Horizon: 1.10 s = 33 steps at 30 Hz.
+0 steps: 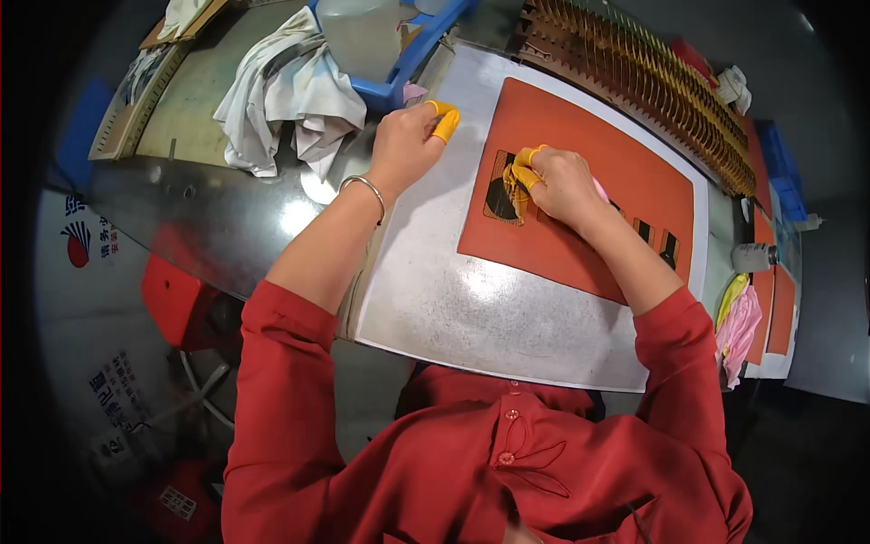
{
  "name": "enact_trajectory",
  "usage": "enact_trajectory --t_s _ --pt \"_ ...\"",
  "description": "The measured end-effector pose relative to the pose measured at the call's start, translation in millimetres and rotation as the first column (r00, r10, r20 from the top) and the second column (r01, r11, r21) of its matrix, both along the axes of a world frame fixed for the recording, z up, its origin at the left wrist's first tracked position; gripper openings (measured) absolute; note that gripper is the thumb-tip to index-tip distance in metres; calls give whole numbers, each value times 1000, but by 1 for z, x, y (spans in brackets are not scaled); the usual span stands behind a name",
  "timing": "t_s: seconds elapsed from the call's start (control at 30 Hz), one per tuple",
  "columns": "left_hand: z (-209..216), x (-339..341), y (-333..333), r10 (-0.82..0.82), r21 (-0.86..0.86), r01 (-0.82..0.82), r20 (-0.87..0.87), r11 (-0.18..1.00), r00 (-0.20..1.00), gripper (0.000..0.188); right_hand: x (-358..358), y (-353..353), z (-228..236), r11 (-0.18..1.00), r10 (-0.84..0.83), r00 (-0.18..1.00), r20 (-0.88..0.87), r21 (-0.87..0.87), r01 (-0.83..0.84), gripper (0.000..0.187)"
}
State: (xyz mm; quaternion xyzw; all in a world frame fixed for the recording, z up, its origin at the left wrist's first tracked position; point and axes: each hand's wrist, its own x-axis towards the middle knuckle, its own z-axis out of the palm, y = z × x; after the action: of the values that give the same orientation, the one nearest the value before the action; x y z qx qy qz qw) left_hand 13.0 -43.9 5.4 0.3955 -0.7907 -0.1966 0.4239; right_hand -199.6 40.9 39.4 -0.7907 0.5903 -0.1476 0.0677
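Right-hand grip [564, 186]: thumb and forefinger, in yellow covers [526, 177], bend down close together onto the panel; whether they pinch anything or only press, I cannot tell.
Dark panel [499, 199]: a rectangle with a tan edge, on the left part of the orange mat [580, 122], directly left of the right hand and partly beneath its fingertips.
Panel's long axis: near to far, slightly tilted, so the right fingers come across its long right side.
Golden patch [518, 201]: on the panel's right half, just nearer than the right fingertips; loose or fixed, it is too small to tell.
Nearer hand: the right, at the panel.
Left-hand grip [405, 143]: off the mat, left and far of the panel, above the left edge of the pale sheet [444, 313]; fingertips close together, pointing right, and I cannot tell whether they hold anything.
Other dark pieces [670, 247]: right and near of the panel, just beyond the right forearm on the same mat.
Underneath: mat on pale sheet, sheet on the metal counter [217, 204].
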Motion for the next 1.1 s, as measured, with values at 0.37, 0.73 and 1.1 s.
enact_trajectory --t_s 0.37,0.73,1.1 --pt "-1 2 -1 1 61 1 -27 998 1000 20 9 25 -9 998 55 998 41 -2 -55 10" --pt "0 1 0 -8 -19 8 10 1000 1000 18 25 39 -5 996 85 996 2 0 -85 10" --pt "-2 4 -3 -6 -19 6 -2 1000 1000 19 26 34 -5 1000 -13 993 117 27 9 14"
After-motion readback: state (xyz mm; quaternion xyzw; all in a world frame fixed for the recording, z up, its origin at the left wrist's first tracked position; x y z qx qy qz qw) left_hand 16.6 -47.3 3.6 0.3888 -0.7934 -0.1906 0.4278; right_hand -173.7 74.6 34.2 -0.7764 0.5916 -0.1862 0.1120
